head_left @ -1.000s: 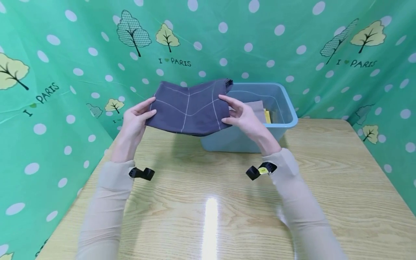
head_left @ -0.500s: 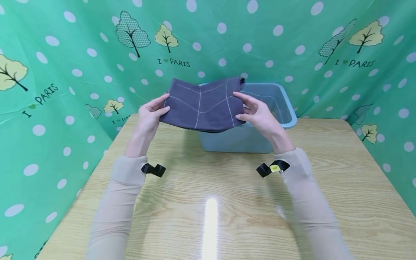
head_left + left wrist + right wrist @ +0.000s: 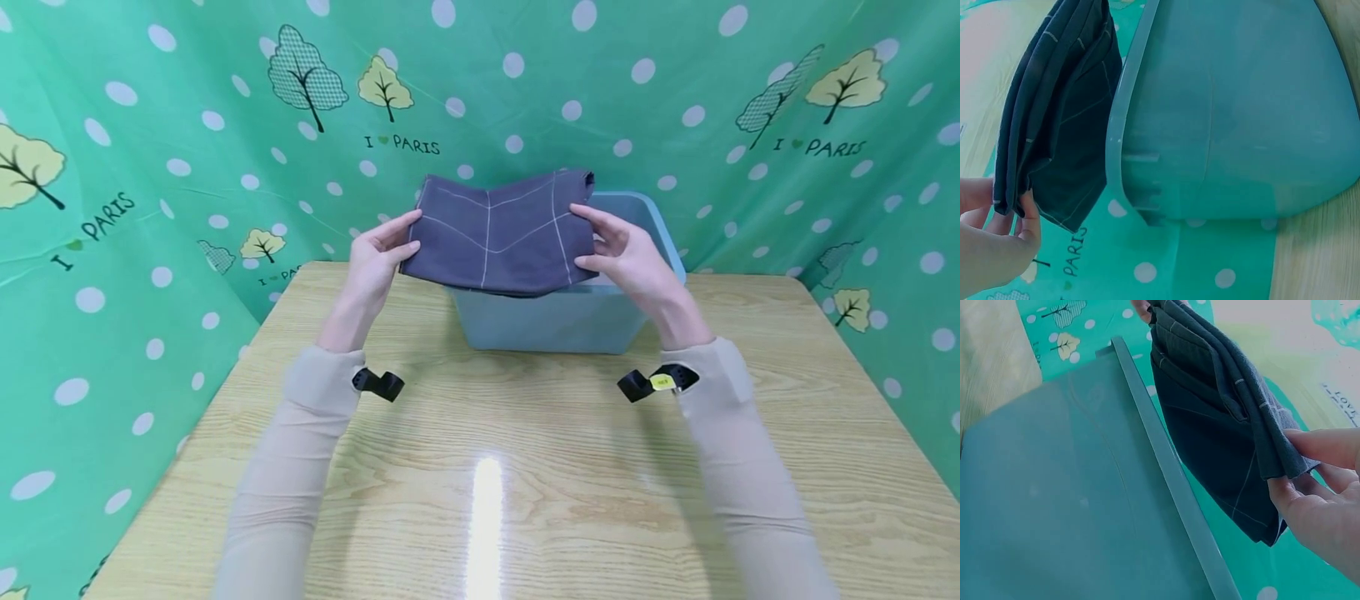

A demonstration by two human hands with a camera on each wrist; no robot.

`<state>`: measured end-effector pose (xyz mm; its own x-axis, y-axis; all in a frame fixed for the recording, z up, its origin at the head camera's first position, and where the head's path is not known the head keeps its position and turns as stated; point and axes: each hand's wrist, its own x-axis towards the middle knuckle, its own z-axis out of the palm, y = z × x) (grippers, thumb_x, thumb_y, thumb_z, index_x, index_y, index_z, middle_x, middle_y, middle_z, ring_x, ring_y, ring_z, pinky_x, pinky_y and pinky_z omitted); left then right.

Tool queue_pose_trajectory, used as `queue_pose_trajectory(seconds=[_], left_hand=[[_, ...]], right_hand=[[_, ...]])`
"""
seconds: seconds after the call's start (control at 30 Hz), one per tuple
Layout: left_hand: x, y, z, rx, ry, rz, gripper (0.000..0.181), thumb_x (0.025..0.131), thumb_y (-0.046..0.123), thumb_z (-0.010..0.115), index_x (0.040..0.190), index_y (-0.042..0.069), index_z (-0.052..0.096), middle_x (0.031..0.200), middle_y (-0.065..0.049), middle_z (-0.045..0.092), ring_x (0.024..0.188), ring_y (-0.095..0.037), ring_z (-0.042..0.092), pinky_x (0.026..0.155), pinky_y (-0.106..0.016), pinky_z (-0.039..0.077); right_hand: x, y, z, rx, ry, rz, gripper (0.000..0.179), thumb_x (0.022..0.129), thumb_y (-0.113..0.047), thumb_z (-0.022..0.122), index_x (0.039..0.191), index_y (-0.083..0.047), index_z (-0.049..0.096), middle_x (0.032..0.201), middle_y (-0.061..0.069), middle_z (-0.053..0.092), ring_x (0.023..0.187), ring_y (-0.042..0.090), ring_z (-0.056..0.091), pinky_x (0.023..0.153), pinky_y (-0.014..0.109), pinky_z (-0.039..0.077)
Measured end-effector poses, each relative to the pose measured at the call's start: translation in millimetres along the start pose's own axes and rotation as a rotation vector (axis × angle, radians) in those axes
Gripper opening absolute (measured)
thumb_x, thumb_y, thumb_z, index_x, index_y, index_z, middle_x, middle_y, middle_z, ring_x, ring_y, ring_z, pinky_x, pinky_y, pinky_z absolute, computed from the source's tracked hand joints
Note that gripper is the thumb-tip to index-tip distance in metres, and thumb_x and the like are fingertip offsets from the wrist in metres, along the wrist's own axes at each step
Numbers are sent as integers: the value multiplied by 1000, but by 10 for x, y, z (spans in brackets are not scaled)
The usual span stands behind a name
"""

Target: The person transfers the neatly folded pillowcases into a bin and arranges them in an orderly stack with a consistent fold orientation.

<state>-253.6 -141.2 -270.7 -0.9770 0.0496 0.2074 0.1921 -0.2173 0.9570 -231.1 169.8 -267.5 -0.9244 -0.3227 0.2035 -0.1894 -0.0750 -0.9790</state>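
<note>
A folded dark cloth [image 3: 517, 237] with thin white grid lines hangs level over the near rim of a blue plastic bin [image 3: 555, 321]. My left hand [image 3: 375, 262] pinches its left end between thumb and fingers. At the opposite end, my right hand [image 3: 633, 258] grips it the same way. Several stacked layers show along the cloth's edge [image 3: 1063, 112] in the left wrist view, where it stays just outside the bin's rim [image 3: 1116, 137]. From the right wrist, the cloth [image 3: 1210, 425] also appears above the rim [image 3: 1166, 456]. Most of the bin's inside is hidden behind the cloth.
The bin stands at the back of a wooden table [image 3: 450, 467]. Behind and beside the table hangs a green dotted curtain [image 3: 570, 75]. A bright light reflection [image 3: 486, 525] lies on the tabletop near the front.
Both hands have carried the cloth rightward and slightly up, from left of the bin to over its front. The grey cloth and yellow item seen inside the bin earlier are now mostly covered.
</note>
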Motion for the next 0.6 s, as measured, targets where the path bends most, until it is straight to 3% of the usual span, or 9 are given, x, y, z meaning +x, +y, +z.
queue_pose_trajectory(seconds=[0.6], left_hand=[[119,-157,306,122,90,-14,39,82,-10,54,118,5,57,117,-15,56,104,-20,54,84,-26,46]], right_hand=[[0,-53,-269,-161,111,114,61,83,7,53,134,-23,39,143,6,27,124,26,35,84,18,44]])
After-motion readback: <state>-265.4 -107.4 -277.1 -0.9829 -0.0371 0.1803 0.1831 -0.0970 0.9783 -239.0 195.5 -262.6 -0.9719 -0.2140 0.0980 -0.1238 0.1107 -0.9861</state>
